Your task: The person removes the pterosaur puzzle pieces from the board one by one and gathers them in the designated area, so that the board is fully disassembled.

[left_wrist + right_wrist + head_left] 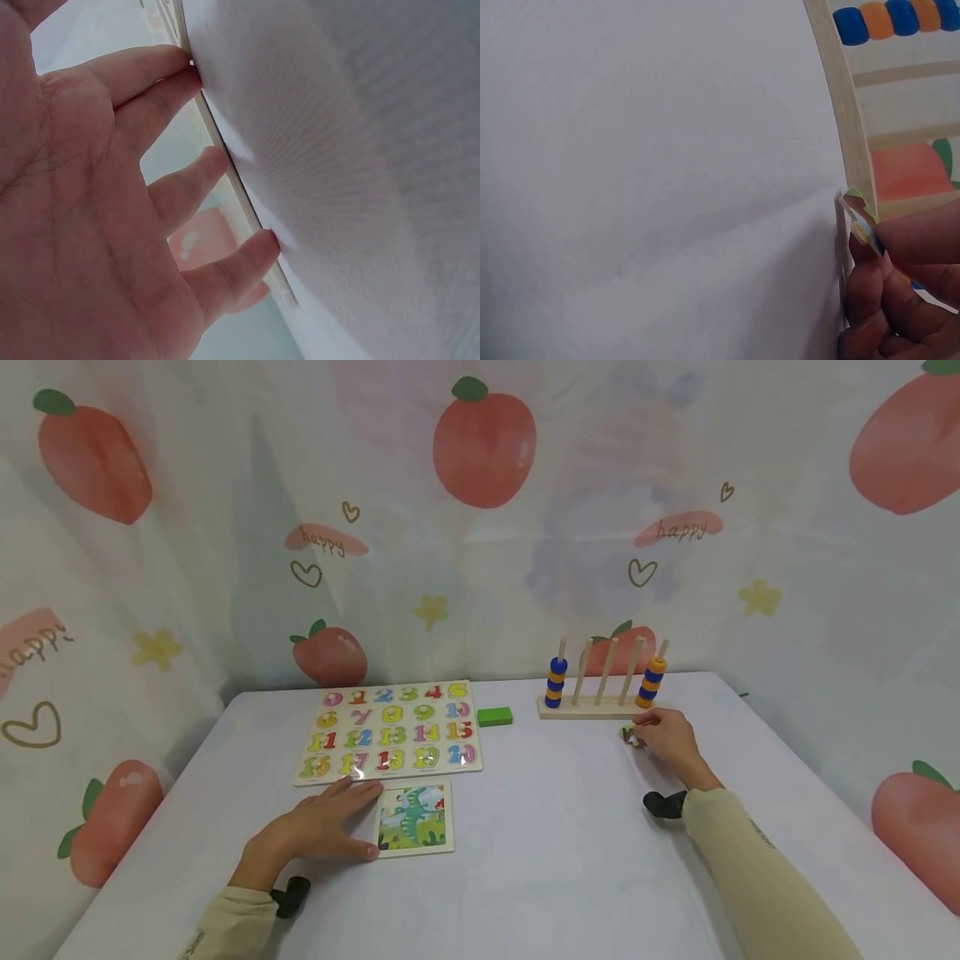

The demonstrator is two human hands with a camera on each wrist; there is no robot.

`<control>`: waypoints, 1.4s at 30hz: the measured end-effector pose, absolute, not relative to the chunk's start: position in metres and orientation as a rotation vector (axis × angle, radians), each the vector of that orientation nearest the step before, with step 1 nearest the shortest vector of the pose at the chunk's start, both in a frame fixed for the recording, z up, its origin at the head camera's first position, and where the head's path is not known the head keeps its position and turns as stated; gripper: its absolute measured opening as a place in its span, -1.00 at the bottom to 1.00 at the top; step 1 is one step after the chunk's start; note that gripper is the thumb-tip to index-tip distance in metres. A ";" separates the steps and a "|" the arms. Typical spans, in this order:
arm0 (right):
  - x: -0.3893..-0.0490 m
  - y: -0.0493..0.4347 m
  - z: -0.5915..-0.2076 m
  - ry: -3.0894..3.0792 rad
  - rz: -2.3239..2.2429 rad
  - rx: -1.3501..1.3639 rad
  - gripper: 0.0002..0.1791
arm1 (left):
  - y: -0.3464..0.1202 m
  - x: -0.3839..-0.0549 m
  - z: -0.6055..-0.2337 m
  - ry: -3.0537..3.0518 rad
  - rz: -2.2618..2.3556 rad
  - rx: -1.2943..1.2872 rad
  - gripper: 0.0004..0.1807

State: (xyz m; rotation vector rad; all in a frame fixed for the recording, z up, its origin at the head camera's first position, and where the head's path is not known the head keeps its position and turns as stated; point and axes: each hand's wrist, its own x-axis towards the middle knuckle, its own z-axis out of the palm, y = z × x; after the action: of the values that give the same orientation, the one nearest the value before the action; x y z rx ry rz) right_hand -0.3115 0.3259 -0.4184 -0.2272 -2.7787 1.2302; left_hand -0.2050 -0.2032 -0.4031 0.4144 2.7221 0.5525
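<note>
My left hand (322,825) lies with its fingers spread at the left side of a square dinosaur puzzle (414,817). Its thumb reaches the puzzle's lower left corner, and its other fingertips come up to the lower edge of the number board (390,735). In the left wrist view the straight fingers (184,187) meet a thin board edge. Over on the right, my right hand (669,745) pinches a small, colourful puzzle piece (861,217) between thumb and fingers. That hand is just in front of the wooden bead rack (592,713).
Blue and orange beads (555,683) are stacked on the rack's left peg, with more beads (651,683) on its right peg; the middle pegs are bare. A green block (495,717) lies beside the number board. Behind the white table (540,877) hangs a fruit-print cloth (480,568).
</note>
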 end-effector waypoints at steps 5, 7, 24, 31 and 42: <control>-0.313 0.325 -0.420 -2.775 1.225 -0.265 -0.68 | -0.203 -0.205 -0.403 2.725 0.553 0.409 0.08; -0.313 0.324 -0.420 -2.776 1.226 -0.274 -0.66 | -0.203 -0.205 -0.403 2.723 0.552 0.403 0.08; -0.310 0.282 -0.407 -2.665 1.315 -0.195 -0.63 | -0.202 -0.204 -0.403 2.716 0.551 0.392 0.09; -0.306 0.244 -0.394 -2.630 1.355 -0.089 -0.63 | -0.204 -0.205 -0.404 2.717 0.547 0.405 0.08; -0.301 0.197 -0.391 -2.612 1.441 0.019 -0.64 | -0.203 -0.205 -0.404 2.721 0.567 0.410 0.08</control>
State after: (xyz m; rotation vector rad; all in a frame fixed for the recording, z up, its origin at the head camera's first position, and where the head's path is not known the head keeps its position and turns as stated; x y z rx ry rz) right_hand -0.3014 0.1968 -0.3906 0.0195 -2.6122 1.4409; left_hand -0.2052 -0.2029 -0.4036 0.4104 2.7208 0.5665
